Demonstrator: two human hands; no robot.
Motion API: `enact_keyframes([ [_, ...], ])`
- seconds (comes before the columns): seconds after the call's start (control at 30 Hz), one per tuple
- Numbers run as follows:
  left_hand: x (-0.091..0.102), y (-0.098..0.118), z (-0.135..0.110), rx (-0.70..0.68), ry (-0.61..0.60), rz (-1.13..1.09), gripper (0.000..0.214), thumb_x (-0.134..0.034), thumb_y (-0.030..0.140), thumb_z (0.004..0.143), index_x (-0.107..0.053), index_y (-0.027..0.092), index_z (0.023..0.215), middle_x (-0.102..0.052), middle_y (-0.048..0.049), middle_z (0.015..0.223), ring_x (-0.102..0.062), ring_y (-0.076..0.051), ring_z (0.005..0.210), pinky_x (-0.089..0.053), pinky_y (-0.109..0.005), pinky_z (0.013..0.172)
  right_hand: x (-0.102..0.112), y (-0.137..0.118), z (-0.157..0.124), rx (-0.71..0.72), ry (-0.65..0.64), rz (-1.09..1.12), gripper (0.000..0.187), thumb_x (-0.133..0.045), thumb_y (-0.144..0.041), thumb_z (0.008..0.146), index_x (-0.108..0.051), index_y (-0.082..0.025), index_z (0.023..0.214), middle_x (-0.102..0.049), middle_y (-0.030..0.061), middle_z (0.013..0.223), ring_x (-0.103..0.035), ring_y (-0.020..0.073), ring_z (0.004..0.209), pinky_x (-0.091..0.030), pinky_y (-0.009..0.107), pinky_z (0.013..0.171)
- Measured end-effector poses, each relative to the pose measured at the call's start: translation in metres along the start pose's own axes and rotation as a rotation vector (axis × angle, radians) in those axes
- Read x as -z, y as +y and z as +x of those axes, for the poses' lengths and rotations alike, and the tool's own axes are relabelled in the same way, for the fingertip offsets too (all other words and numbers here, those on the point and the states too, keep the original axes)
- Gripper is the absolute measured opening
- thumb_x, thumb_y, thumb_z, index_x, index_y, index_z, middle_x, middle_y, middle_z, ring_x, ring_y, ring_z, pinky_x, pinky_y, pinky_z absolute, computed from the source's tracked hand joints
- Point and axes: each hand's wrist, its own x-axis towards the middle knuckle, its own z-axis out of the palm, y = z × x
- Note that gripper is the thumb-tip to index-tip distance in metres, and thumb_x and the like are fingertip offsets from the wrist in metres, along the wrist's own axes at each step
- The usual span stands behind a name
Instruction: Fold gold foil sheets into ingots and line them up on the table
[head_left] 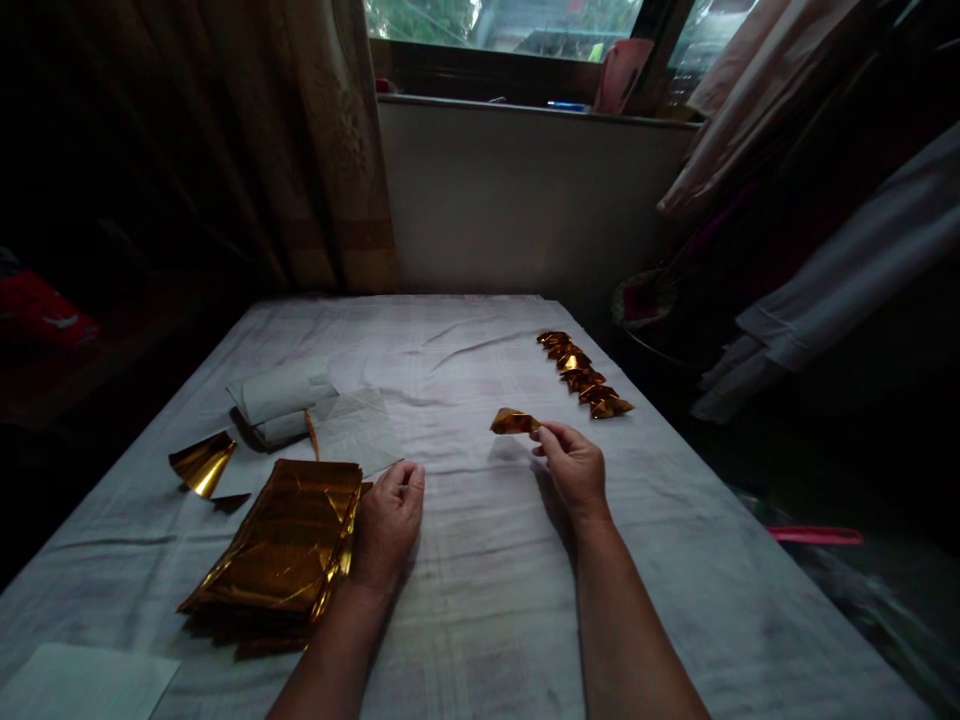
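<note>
My right hand (pixel 576 472) pinches one end of a small folded piece of gold foil paper (pixel 513 421), held just over the cloth. My left hand (pixel 388 520) rests on the table with its fingers curled in, and nothing shows in it. Right beside it lies a stack of gold foil sheets (pixel 281 540), partly covered by my left wrist. Several similar folded gold pieces (pixel 574 362) stand in a row near the table's right edge, beyond my right hand.
A pale cloth (pixel 480 600) covers the table. Left of centre lie a grey paper roll (pixel 281 390) and a curled gold foil piece (pixel 201 466). A white sheet (pixel 90 682) is at the near left corner. Clothes (pixel 840 270) hang on the right; a curtain (pixel 352 160) hangs behind.
</note>
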Motion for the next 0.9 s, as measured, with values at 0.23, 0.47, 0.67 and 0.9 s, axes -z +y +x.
enact_keyframes([
  [0.23,0.001,0.002,0.000,0.003,-0.014,0.030,0.032,-0.045,0.044,0.086,-0.065,0.022,0.075,-0.066,-0.0002,0.065,-0.059,-0.014,0.056,-0.041,-0.022,0.057,0.082,0.024,0.034,-0.009,0.328,-0.319,0.042,-0.055,-0.052,0.070,-0.074,-0.016,0.082,-0.075,0.0079,0.073,-0.067,0.0213,0.058,-0.052,0.033,0.062],
  [0.47,0.002,0.003,0.001,0.013,-0.030,0.053,0.032,-0.044,0.045,0.085,-0.065,0.022,0.076,-0.068,-0.0006,0.067,-0.061,-0.015,0.057,-0.040,-0.023,0.057,0.122,0.050,0.056,0.001,0.390,-0.494,0.045,-0.054,-0.051,0.075,-0.077,-0.016,0.090,-0.071,0.0062,0.062,-0.068,0.0242,0.061,-0.050,0.033,0.063],
  [0.67,0.002,0.001,0.001,0.006,-0.033,0.056,0.032,-0.045,0.045,0.084,-0.066,0.022,0.077,-0.070,-0.0010,0.068,-0.063,-0.016,0.059,-0.042,-0.024,0.059,0.126,0.067,0.074,-0.004,0.360,-0.448,0.045,-0.056,-0.048,0.074,-0.079,-0.015,0.093,-0.074,0.0077,0.069,-0.069,0.0233,0.061,-0.052,0.032,0.063],
  [0.9,0.001,0.001,0.001,0.004,-0.009,0.038,0.031,-0.047,0.045,0.084,-0.066,0.022,0.075,-0.069,-0.0005,0.067,-0.063,-0.015,0.058,-0.042,-0.023,0.058,0.125,0.076,0.085,-0.045,0.343,-0.509,0.047,-0.055,-0.043,0.075,-0.076,-0.014,0.105,-0.073,0.0066,0.066,-0.070,0.0243,0.066,-0.053,0.035,0.069],
])
